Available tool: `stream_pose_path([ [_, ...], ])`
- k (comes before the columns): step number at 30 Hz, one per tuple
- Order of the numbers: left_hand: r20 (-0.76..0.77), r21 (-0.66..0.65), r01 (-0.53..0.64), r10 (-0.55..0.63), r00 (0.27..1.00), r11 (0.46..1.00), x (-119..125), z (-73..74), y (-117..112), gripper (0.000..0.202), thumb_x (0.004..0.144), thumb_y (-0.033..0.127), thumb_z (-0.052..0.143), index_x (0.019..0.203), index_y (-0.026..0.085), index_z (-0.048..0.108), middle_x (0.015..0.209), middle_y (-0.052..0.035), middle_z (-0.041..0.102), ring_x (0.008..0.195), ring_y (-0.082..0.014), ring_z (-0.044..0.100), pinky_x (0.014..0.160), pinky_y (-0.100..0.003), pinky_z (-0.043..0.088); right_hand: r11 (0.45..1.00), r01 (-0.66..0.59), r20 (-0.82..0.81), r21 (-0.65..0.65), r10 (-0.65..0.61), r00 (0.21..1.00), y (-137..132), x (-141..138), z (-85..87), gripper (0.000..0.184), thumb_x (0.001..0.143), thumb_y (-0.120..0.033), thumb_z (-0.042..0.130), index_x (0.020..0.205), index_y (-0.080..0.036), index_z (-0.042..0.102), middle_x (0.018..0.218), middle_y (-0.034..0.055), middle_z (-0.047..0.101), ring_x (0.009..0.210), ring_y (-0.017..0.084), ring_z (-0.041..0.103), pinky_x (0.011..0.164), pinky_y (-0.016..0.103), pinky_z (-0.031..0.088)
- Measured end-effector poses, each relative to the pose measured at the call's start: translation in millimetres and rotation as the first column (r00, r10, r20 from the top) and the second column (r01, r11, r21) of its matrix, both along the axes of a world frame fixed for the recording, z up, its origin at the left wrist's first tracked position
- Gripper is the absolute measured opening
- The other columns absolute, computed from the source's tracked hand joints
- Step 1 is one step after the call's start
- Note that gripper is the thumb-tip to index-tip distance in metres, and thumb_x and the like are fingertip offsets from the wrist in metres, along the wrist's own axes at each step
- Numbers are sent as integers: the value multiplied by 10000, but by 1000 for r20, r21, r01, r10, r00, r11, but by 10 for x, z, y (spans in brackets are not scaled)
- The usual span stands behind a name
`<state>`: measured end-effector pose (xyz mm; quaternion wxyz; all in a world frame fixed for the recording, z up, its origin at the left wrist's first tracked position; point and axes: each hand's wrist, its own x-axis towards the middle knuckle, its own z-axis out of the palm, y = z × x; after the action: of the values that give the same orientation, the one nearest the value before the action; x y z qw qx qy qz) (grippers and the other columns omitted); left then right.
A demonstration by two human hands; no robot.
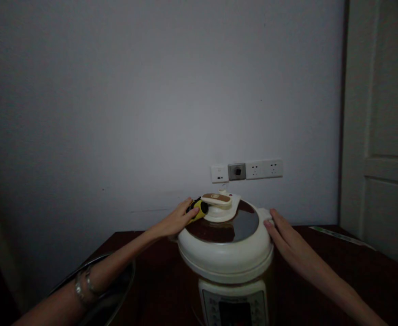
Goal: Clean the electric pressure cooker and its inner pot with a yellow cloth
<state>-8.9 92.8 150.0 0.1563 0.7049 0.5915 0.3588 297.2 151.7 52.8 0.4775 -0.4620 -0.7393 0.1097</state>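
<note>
An electric pressure cooker with a white and brown lid stands upright in front of me. My left hand is closed around a yellow-and-black object, shaped like a short tool handle with a round black end. It lies against the left of the lid, beside the brown-topped lid handle; its far part is hidden. On the cooker's right rim, my right hand grips the white side handle between thumb and fingers. The cooker's front panel has a dark display and buttons.
Under the cooker is a dark red-brown table. A round vessel with a thin rim is partly under my left forearm. Wall sockets sit behind the cooker. A pale strip lies at the table's back right, near a panelled door.
</note>
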Motion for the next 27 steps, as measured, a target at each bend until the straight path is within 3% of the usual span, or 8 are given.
stream_pose_path([
  [3,74,-46,116,-113,991,992,-39,64,307,520,797,567,466,1141,202,602,1238,-76,595,1168,-250,509,1033,-359,325,1000,-14,-3,-8,14,1000,-16,7,2,694,877,-560,326,1340,-49,408,1391,205,404,1292,283,369,1055,464,300],
  [6,207,-218,168,-122,971,961,-74,80,615,457,802,536,440,1003,187,655,1034,-60,689,988,-246,600,898,-345,426,1000,-10,-5,25,10,1000,-17,21,23,644,879,-541,353,1323,-83,445,1366,187,444,1271,285,402,1042,475,323],
  [9,368,-392,267,-116,922,880,-72,74,930,431,790,511,452,971,176,652,940,-59,706,836,-224,628,779,-326,461,1000,0,4,22,0,1000,-10,22,32,643,879,-543,355,1316,-83,460,1361,180,450,1266,285,409,1038,471,338],
  [11,390,-459,311,-126,912,832,-38,79,1156,400,779,498,482,923,168,655,887,-56,706,755,-202,620,734,-313,459,1000,5,16,6,-6,1000,-10,18,36,656,882,-546,341,1322,-72,453,1364,179,445,1270,283,402,1042,470,339],
  [17,328,-516,266,-99,940,814,210,126,1749,253,763,391,555,753,151,636,642,-24,652,623,-180,574,661,-303,439,1000,15,48,7,-15,999,-49,1,64,667,894,-536,319,1326,-43,443,1375,184,427,1277,287,396,1052,486,337],
  [21,360,-514,288,-102,928,808,287,110,1793,293,773,435,548,785,157,640,678,-32,665,663,-185,594,676,-299,443,999,17,61,33,-19,998,-74,3,89,638,892,-541,328,1312,-83,473,1354,172,463,1259,279,423,1034,474,374],
  [27,415,-545,313,-73,907,778,2,57,1399,333,726,458,591,822,147,659,754,-52,703,634,-176,609,638,-282,459,996,33,73,83,-39,997,-78,11,82,576,901,-512,344,1302,-124,488,1340,161,486,1247,269,444,1023,484,387],
])
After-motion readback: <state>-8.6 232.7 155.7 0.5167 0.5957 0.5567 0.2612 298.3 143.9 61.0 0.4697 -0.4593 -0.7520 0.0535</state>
